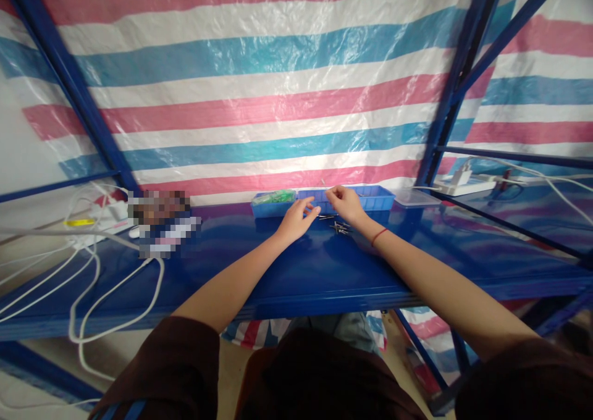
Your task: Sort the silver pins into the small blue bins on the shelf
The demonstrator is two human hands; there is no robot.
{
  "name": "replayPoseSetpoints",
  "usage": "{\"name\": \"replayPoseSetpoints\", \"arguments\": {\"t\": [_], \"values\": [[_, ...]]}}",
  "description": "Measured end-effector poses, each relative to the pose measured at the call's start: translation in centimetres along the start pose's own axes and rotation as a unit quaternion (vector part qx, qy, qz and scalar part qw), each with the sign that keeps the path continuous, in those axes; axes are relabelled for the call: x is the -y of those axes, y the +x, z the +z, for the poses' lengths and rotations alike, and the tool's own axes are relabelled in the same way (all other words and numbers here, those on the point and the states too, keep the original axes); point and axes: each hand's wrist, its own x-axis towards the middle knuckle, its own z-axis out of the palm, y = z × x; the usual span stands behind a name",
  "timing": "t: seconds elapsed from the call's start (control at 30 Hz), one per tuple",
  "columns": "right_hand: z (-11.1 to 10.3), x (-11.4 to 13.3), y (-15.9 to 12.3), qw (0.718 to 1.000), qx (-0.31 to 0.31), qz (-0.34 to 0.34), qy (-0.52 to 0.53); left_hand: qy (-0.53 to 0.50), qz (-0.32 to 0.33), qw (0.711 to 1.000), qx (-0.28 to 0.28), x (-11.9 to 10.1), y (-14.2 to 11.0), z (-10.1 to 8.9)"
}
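A: Striped tarpaulin (278, 114) hangs behind a glossy blue metal worktop (287, 278). Where are the small metal pieces (341, 229)?

B: In a loose pile on the worktop, below the right hand (343, 202), in front of the blue plastic tray (380, 199).

A: And the hands?

B: The left hand (300, 218) has its fingers apart, near the tray's left end. The right's fingertips are drawn together at the tray; I cannot tell whether they grip anything.

A: How would you handle pieces that thin?

B: One at a time, I'd say, pinched mid-length, with the right wrist kept off the pile.

A: What's unclear?

B: The pieces' exact type is too small to read. The hands cover part of the tray, and a patch at the left is pixelated.
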Motion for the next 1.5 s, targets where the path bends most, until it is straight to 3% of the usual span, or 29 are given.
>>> {"name": "replayPoseSetpoints", "arguments": {"t": [0.13, 0.27, 0.37, 0.6, 0.83, 0.93, 1.1, 1.3, 1.5], "values": [[-2.3, -2.9, 1.6, 0.987, -0.100, 0.104, -0.075, 0.054, 0.100, 0.983, 0.145, -0.6, -0.8, 0.4], [-3.8, -4.3, 1.9, 0.971, -0.107, 0.161, -0.141, 0.080, 0.149, 0.955, 0.242, -1.2, -1.0, 1.0], [-3.6, -3.7, 1.7, 0.975, -0.089, 0.150, -0.139, 0.090, 0.164, 0.945, 0.268, -1.4, -0.8, 1.5], [-2.2, -1.1, 0.7, 0.987, -0.013, 0.048, -0.155, 0.087, 0.153, 0.959, 0.224, -0.3, 0.0, 1.3], [-1.6, 0.4, -0.3, 0.980, 0.079, -0.077, -0.164, 0.141, 0.125, 0.961, 0.205, -0.7, 0.0, 0.2], [-1.3, 0.8, -0.5, 0.971, 0.126, -0.125, -0.159, 0.134, 0.097, 0.973, 0.161, -0.7, 0.0, 0.2], [-1.0, 1.3, -0.9, 0.967, 0.189, -0.139, -0.100, 0.084, 0.031, 0.995, 0.047, 0.0, 0.1, 0.1], [-0.5, 2.1, -1.6, 0.972, 0.183, -0.146, -0.032, -0.142, -0.073, 0.987, -0.031, 0.1, 0.4, 0.0], [-0.2, 3.1, -2.0, 0.982, 0.132, -0.131, -0.022, -0.221, -0.113, 0.967, -0.057, -0.6, 0.6, -0.2]]}}
